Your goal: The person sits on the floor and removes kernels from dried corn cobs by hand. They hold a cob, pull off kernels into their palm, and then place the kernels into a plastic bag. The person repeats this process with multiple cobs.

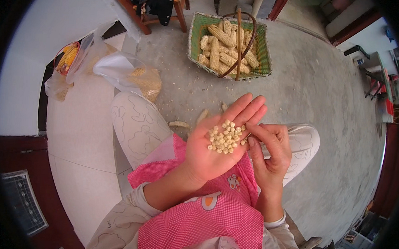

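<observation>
My left hand (212, 141) lies palm up above my lap, fingers extended, with a small heap of pale corn kernels (224, 139) resting on the palm. At its right edge is my right hand (271, 151), thumb and forefinger bent close to a few kernels; whether they pinch one cannot be told. A pink checked apron (215, 222) covers my lap. Beyond my hands, a green woven basket (194, 41) with a brown handle (239, 42) holds several pale corn cobs (220, 37).
A clear plastic bag (151, 84) of kernels stands by my left knee. Bare cobs (202, 116) and scattered kernels lie on the concrete floor. Farther left, a round container (67, 57) holds yellow corn. A wooden chair (181, 13) stands at the back, a low table (381, 79) at the far right.
</observation>
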`<state>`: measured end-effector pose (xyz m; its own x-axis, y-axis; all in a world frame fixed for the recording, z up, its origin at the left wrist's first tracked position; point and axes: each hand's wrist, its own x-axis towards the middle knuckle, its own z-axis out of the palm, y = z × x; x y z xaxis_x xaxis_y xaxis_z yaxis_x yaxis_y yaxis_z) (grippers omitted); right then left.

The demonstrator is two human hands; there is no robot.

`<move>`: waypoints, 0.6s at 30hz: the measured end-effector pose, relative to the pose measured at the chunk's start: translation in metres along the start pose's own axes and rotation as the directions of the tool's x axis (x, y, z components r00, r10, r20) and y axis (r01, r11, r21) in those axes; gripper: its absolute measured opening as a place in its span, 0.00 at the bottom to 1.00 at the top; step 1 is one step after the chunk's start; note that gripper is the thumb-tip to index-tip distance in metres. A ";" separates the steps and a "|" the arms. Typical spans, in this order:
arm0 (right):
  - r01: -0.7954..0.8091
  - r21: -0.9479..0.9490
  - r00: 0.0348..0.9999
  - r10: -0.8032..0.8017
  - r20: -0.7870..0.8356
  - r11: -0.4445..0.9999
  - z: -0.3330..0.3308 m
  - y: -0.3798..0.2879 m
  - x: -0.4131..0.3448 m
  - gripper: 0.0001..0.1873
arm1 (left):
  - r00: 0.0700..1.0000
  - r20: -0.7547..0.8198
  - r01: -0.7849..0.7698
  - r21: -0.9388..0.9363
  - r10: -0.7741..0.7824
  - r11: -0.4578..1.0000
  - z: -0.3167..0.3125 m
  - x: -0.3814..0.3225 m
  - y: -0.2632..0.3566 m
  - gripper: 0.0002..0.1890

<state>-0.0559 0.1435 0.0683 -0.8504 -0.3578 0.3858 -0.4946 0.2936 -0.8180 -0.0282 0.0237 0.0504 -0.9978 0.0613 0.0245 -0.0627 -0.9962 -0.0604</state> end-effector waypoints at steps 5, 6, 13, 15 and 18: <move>0.044 -0.114 0.999 -0.042 0.022 0.993 0.000 0.004 -0.002 0.15 | 0.999 -0.029 0.048 0.050 -0.046 0.998 -0.003 -0.005 -0.004 0.31; 0.057 -0.139 0.998 -0.053 0.032 0.989 -0.001 0.005 -0.001 0.15 | 0.998 -0.038 0.049 0.081 -0.046 0.995 -0.003 -0.006 -0.004 0.31; 0.058 -0.225 0.997 -0.043 0.069 0.973 -0.003 0.005 -0.001 0.12 | 0.994 -0.100 0.050 0.081 -0.042 0.995 -0.003 -0.009 -0.007 0.31; 0.060 -0.245 0.995 -0.040 0.087 0.968 -0.003 0.005 -0.001 0.11 | 0.994 -0.107 0.044 0.082 -0.035 0.996 -0.003 -0.009 -0.007 0.31; 0.068 -0.268 0.993 -0.038 0.115 0.961 -0.003 0.006 0.000 0.10 | 0.994 -0.104 0.039 0.113 -0.027 0.993 -0.006 -0.010 -0.007 0.31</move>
<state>-0.0591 0.1483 0.0651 -0.8049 -0.4679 0.3650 -0.5809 0.4957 -0.6456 -0.0181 0.0306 0.0443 -0.9926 0.0941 -0.0774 -0.0984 -0.9937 0.0540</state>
